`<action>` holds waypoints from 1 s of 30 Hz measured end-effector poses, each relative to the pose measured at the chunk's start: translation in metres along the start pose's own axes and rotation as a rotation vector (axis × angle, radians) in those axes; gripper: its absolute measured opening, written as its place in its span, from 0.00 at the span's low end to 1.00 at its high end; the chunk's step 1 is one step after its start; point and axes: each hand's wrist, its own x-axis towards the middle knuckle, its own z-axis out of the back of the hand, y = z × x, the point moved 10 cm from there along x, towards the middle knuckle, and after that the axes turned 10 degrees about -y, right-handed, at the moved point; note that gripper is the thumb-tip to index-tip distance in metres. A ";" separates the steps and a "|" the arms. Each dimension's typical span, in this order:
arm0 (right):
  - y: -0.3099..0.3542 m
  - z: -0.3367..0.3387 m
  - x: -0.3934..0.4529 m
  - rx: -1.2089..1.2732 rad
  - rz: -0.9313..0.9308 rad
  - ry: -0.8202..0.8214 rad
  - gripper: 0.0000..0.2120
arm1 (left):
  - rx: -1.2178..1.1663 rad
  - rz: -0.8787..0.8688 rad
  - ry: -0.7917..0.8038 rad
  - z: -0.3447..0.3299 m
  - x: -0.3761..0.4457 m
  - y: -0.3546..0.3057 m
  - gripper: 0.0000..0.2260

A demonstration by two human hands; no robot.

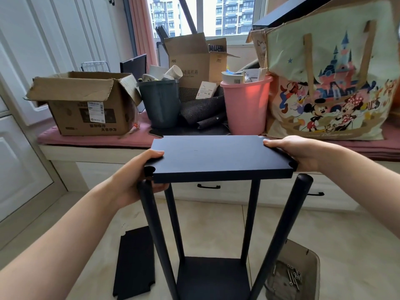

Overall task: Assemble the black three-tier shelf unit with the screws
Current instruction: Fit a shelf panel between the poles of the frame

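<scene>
Head view puts the job roughly midway, by my reading: at seven o'clock a spare shelf board point(135, 264) lies flat on the floor, not yet fitted. At nine o'clock my left hand point(138, 176) grips the near-left corner of the middle board point(216, 158), thumb on top and fingers curled beneath. That board sits dead centre, level, its long axis running nine to three o'clock, held over the four black poles point(279, 234), which stand upright with a slight splay from the bottom board point(213, 278) at six o'clock. The near poles' tops show just below the board's notched corners, so I judge it is not yet seated or screwed; I cannot tell whether the far corners have engaged. At three o'clock my right hand point(300, 152) clasps the right edge, thumb flat on top. At five o'clock a tray of screws point(292, 276) waits on the floor. One tier placed, one being positioned, one left.
</scene>
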 end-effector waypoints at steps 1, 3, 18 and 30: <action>-0.002 0.004 0.002 -0.004 0.000 -0.005 0.16 | 0.018 0.007 -0.004 -0.002 0.001 0.001 0.23; -0.005 0.011 0.005 -0.009 0.000 -0.010 0.17 | 0.059 0.011 -0.008 -0.006 0.002 0.001 0.24; -0.022 0.009 0.014 0.102 -0.016 -0.026 0.13 | 0.138 0.010 -0.121 0.002 0.016 0.005 0.16; -0.038 0.006 0.000 0.251 -0.009 0.021 0.09 | -0.039 -0.040 -0.034 -0.004 0.007 0.009 0.18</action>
